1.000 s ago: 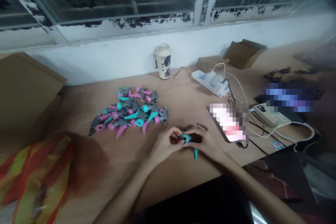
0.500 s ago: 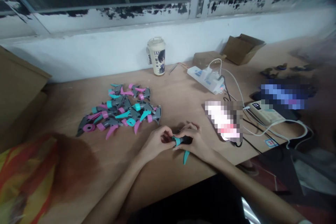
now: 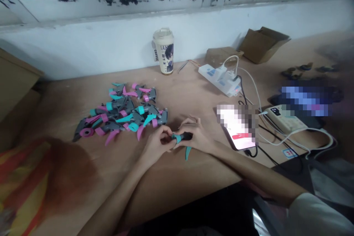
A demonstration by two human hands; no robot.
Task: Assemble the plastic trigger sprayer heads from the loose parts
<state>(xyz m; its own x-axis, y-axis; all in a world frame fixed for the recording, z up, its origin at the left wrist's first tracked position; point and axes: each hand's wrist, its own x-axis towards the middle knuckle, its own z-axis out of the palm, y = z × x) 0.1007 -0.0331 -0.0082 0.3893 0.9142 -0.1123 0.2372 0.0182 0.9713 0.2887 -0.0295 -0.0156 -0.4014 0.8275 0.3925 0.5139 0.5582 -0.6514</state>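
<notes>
My right hand (image 3: 197,135) is closed round the dark grey body of a trigger spray head (image 3: 187,152), whose teal trigger hangs down below the fingers. Its teal collar points left, toward my left hand (image 3: 158,143). The left thumb and fingertips are pinched at the collar's open end; whether a small part sits between them is hidden. To the left and farther back lies a pile of similar spray heads (image 3: 125,117), grey with pink or teal collars and triggers.
A lidded coffee cup (image 3: 165,53) stands by the wall. On the right are a white power strip (image 3: 218,81) with cables, a lit phone (image 3: 236,129), a power bank (image 3: 286,120) and cardboard boxes (image 3: 261,46). A red and yellow bag (image 3: 24,188) lies at the left.
The view has shifted, so hands and spray head appear slightly farther left and higher. Both hands keep nearly the same hold on the spray head.
</notes>
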